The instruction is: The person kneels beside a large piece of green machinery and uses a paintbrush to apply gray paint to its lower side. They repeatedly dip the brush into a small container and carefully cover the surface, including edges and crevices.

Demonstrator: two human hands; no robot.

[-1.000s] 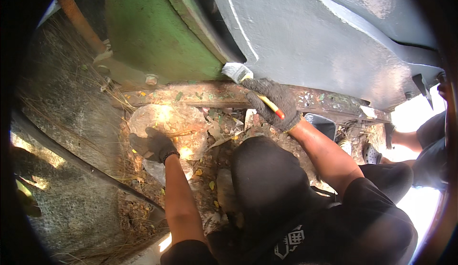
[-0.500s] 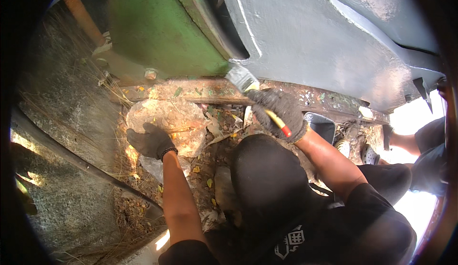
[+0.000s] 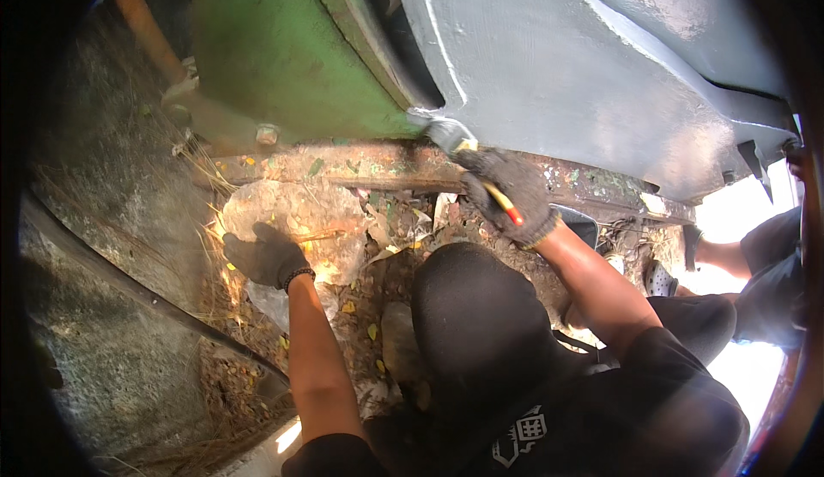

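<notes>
My right hand (image 3: 511, 194), in a dark knitted glove, is closed around a paintbrush (image 3: 500, 198) with a yellow, red-tipped handle. The brush's grey-coated bristles touch the lower edge of a grey-painted panel (image 3: 549, 65), close to where it meets a green panel (image 3: 292, 57). My left hand (image 3: 264, 256), also gloved and with a dark beaded band at the wrist, rests on a large pale rock (image 3: 322, 211). Its thumb and fingers are apart, and nothing is in it.
A rusty metal beam (image 3: 378, 164) runs below the panels. Behind my right wrist a grey container (image 3: 577, 224) is partly hidden. At left a dark hose (image 3: 146, 292) crosses a concrete wall (image 3: 112, 348). Another person's leg (image 3: 721, 258) shows at right; dry leaves litter the ground.
The brush has moved slightly right along the grey panel's lower edge, and my right hand has gone with it. My left hand stays on the rock.
</notes>
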